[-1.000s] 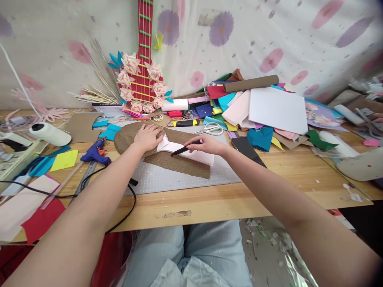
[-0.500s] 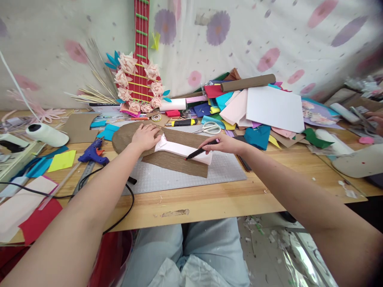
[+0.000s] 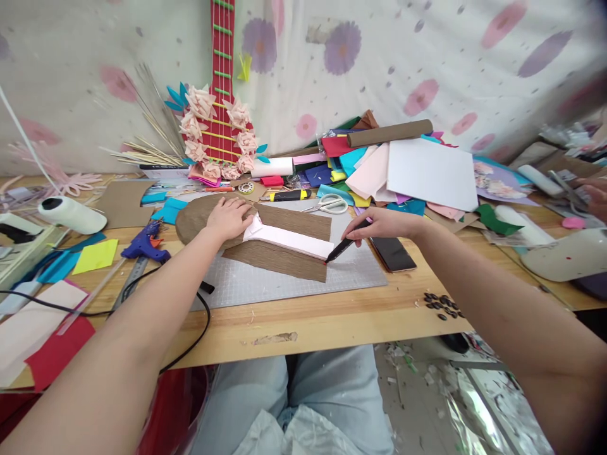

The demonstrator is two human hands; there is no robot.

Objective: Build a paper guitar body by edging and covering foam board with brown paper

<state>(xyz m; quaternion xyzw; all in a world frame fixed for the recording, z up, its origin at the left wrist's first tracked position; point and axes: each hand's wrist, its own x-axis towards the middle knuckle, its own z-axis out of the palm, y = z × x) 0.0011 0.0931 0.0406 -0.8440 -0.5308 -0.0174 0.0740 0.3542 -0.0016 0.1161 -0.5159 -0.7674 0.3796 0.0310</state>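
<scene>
My left hand (image 3: 229, 217) lies flat, fingers spread, pressing down a brown guitar-shaped cardboard piece (image 3: 279, 259) and the left end of a white paper strip (image 3: 289, 240) lying on it. My right hand (image 3: 382, 223) is closed round a black pen (image 3: 343, 246) with a pink end. The pen's tip touches the right end of the white strip, at the cardboard's edge. The cardboard rests on a grey cutting mat (image 3: 294, 283).
A red paper guitar with pink flowers (image 3: 219, 126) leans on the back wall. Scissors (image 3: 332, 203), a yellow utility knife (image 3: 290, 195), a black phone (image 3: 391, 253), a blue glue gun (image 3: 145, 245) with black cord, and piled coloured sheets (image 3: 417, 177) surround the mat. Another person's hand (image 3: 595, 193) shows at far right.
My right hand has drawn the pen rightward along the white strip, from near its left part to its right end. My left hand has stayed pressed in place.
</scene>
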